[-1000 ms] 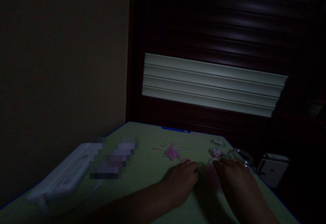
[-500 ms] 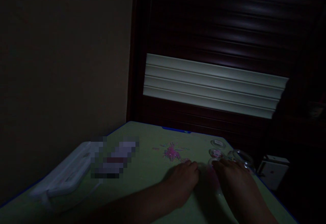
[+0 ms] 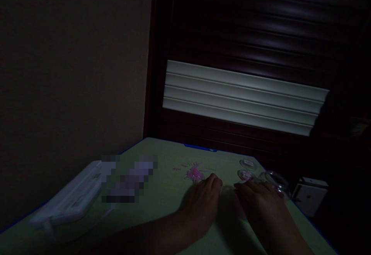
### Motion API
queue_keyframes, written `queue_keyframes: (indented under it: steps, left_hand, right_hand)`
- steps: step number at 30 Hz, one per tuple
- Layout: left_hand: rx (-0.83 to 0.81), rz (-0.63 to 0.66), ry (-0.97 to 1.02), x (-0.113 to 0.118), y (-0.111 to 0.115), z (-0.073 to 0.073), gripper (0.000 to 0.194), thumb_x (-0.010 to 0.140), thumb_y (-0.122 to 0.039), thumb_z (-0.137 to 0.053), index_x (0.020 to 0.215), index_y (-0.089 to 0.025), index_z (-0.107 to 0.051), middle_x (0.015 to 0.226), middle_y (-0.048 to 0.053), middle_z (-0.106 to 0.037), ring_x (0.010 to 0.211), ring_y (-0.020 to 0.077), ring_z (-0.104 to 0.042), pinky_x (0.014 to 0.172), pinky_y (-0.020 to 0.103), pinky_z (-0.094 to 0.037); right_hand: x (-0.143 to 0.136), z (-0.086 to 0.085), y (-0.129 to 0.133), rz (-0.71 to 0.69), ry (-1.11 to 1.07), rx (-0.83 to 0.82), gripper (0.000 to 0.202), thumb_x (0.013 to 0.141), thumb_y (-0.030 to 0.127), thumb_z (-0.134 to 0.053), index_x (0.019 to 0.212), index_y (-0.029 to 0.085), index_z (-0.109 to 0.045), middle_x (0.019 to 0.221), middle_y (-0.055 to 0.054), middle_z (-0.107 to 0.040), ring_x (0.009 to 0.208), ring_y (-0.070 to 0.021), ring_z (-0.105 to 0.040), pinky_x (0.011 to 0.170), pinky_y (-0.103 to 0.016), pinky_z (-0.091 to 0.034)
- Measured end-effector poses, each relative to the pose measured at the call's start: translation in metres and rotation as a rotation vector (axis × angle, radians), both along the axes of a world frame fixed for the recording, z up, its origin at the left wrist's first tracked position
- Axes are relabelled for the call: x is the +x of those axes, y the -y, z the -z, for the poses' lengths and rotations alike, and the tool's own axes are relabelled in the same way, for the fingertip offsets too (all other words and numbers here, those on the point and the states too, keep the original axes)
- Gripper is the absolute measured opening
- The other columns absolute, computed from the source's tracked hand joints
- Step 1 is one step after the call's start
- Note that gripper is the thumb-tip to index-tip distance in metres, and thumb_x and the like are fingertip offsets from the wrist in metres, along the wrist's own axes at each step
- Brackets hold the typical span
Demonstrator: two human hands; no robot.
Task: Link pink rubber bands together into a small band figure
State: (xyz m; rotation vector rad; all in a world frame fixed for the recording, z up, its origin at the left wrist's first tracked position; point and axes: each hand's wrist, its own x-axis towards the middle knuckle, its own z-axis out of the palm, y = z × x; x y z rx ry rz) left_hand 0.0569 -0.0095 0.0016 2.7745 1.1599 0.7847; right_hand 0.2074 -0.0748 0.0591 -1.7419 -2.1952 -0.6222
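On the pale green table, a loose pile of small pink pieces lies with thin bits scattered round it. My left hand is at the pile's near right side, palm down with the fingers curled together; whatever they pinch is hidden. Farther right, my right hand bends over a see-through container with pink contents, which it mostly covers. Its fingers are drawn together near the container's top, and I cannot see what is between them. Dim light blurs the small pieces.
Small round clear tubs and a clear lid with a label stand beyond my right hand, beside a larger clear round container. A white device with a cable lies left, next to a pixelated phone-like object. A white box stands off the right edge.
My left hand has shifted slightly left and its fingers are nearer the pink pile. My right hand has moved a little left, covering more of the container with pink contents.
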Motion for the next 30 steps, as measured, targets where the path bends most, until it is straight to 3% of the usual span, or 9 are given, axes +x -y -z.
queue_keyframes:
  steps: [7,15,30]
  left_hand:
    - [0.02,0.035,0.032,-0.001,0.001,0.003,0.026,0.082,0.0,-0.032,0.097,-0.019,-0.04,0.098,0.002,-0.046,0.084,0.017,-0.046,0.076,0.031,-0.042]
    - [0.031,0.071,-0.047,-0.002,0.01,-0.008,0.025,0.082,-0.002,-0.032,0.099,-0.019,-0.041,0.101,0.002,-0.047,0.085,0.0171,-0.046,0.078,0.032,-0.043]
    - [0.07,0.098,-0.037,-0.001,0.009,-0.005,0.022,0.082,-0.004,-0.036,0.099,-0.018,-0.042,0.101,0.002,-0.048,0.087,0.0173,-0.046,0.08,0.032,-0.044]
  right_hand:
    - [-0.002,0.015,-0.005,-0.097,-0.076,0.066,0.015,0.077,0.012,-0.058,0.083,0.024,-0.066,0.077,0.001,-0.066,0.073,-0.0176,-0.059,0.069,-0.029,-0.034]
    - [0.0,0.011,-0.004,-0.105,-0.03,0.046,0.017,0.073,0.004,-0.058,0.069,0.021,-0.062,0.068,0.001,-0.061,0.064,-0.0149,-0.056,0.063,-0.026,-0.032]
    - [-0.005,0.006,0.0,-0.077,0.041,0.077,0.028,0.069,-0.006,-0.043,0.066,0.019,-0.053,0.065,0.001,-0.059,0.061,-0.0131,-0.054,0.06,-0.025,-0.029]
